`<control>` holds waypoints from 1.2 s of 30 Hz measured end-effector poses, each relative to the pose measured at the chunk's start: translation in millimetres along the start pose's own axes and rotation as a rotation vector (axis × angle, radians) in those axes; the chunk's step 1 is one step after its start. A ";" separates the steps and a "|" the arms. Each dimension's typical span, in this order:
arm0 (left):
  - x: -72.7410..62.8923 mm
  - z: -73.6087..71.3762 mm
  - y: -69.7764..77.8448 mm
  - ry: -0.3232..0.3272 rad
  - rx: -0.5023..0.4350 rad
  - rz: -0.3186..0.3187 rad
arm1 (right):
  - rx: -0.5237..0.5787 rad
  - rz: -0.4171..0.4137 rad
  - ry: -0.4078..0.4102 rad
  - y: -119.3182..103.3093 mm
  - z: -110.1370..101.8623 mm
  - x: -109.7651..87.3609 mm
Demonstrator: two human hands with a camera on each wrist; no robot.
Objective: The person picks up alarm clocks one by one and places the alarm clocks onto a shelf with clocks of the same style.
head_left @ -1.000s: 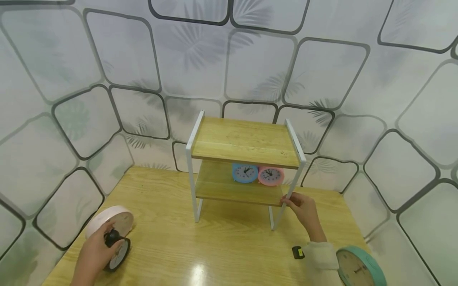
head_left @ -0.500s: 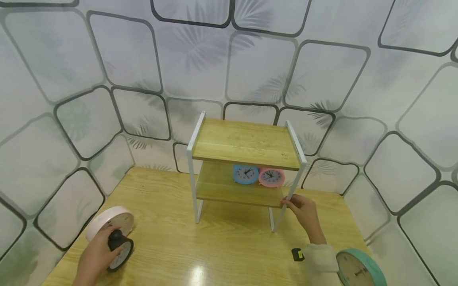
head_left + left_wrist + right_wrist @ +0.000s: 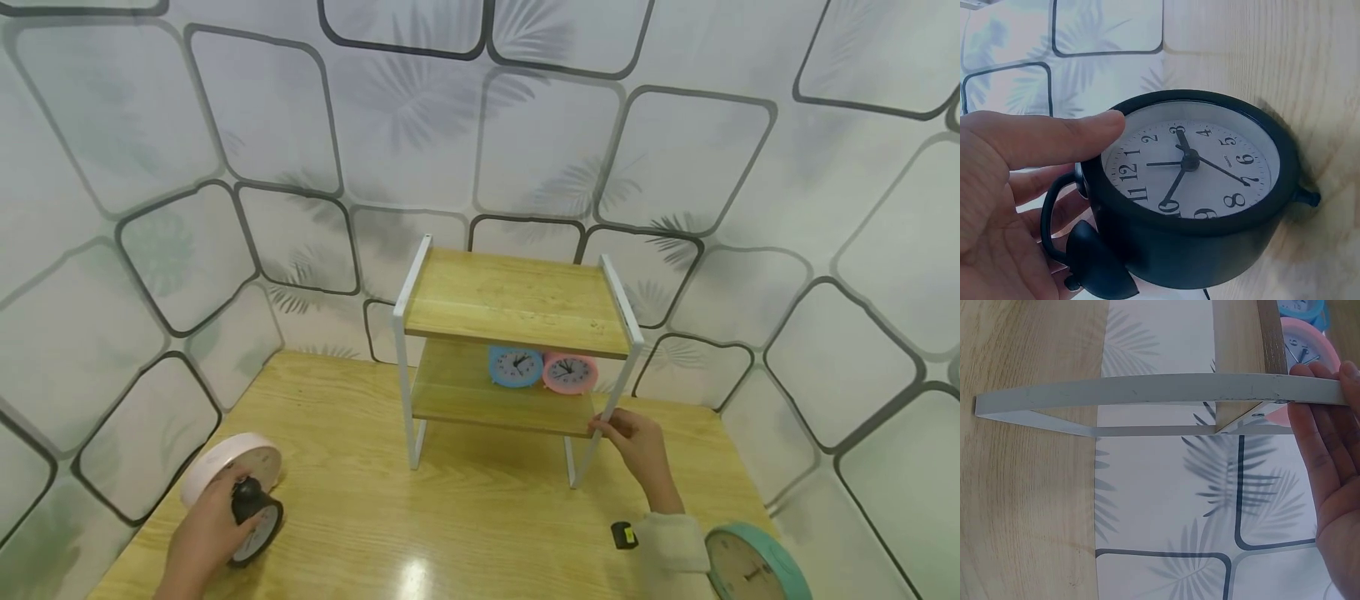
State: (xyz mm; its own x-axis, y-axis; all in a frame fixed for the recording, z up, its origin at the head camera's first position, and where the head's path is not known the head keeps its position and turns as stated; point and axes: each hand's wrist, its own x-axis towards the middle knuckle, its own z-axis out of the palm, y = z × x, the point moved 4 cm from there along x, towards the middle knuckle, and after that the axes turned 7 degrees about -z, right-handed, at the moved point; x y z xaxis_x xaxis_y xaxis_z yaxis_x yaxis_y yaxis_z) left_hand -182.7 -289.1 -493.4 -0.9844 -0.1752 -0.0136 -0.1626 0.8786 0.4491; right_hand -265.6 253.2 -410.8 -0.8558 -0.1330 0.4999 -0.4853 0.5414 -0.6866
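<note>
My left hand (image 3: 204, 533) grips a black twin-bell alarm clock (image 3: 1191, 250) by its top, thumb on the rim of the dial and fingers behind the handle and bell. The clock's dial (image 3: 1210, 181) shows in the left wrist view, with the wood close by its feet. A pale pink round clock (image 3: 225, 462) stands just behind this hand. My right hand (image 3: 637, 446) holds the white right front leg (image 3: 1160, 387) of a two-tier shelf (image 3: 517, 300), fingers wrapped round it near the lower board. On that board stand a blue alarm clock (image 3: 515, 367) and a pink alarm clock (image 3: 570, 372).
A teal round clock (image 3: 757, 558) sits at the table's right front, beside the right sleeve (image 3: 675, 542). A small black object with a yellow mark (image 3: 624, 535) lies left of the sleeve. Patterned wall covering (image 3: 540, 133) rises behind the wooden table (image 3: 337, 467).
My left hand and the black alarm clock have shifted slightly to the right. The right hand stays on the shelf leg.
</note>
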 end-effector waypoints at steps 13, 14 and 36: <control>11.0 8.2 22.5 0.204 -0.027 0.209 | 0.000 -0.019 0.004 0.1 -0.9 0.1; 11.6 8.6 23.4 0.189 -0.016 0.201 | 0.003 -0.019 0.006 3.3 -0.3 -0.1; 4.7 11.4 14.8 0.137 -0.061 0.086 | 0.014 -0.036 -0.002 -1.0 -0.5 0.1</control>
State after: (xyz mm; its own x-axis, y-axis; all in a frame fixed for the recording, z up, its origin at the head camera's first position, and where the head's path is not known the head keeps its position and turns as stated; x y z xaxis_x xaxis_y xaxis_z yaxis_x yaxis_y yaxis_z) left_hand -190.5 -271.8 -497.0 -0.9755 -0.1634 0.1470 -0.0700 0.8651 0.4967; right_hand -265.1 253.0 -409.9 -0.8379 -0.1540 0.5236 -0.5184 0.5244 -0.6755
